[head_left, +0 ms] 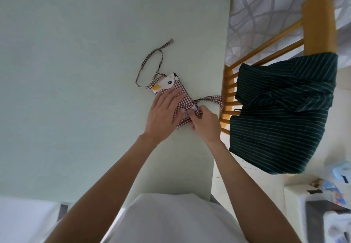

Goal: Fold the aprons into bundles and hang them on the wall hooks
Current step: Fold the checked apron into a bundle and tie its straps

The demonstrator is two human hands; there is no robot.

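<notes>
- The checked apron (181,98) is already folded down to a small bundle on the pale green table (76,72), and it's pinned flat under the spread fingers of the left hand (163,113).
- A strap at the bundle's near-right corner is pinched by the right hand (204,123), fingers curled round it, looks like the tie-off step.
- Pressure from the left hand should be kept on so the folds aren't lost while the strap is wrapped snug.
- The loose neck loop (150,66), lying beyond the left hand, is best left free for hooking.
- The striped apron (281,109), draped over the chair (319,24) right of the right hand, isn't folded yet.
</notes>
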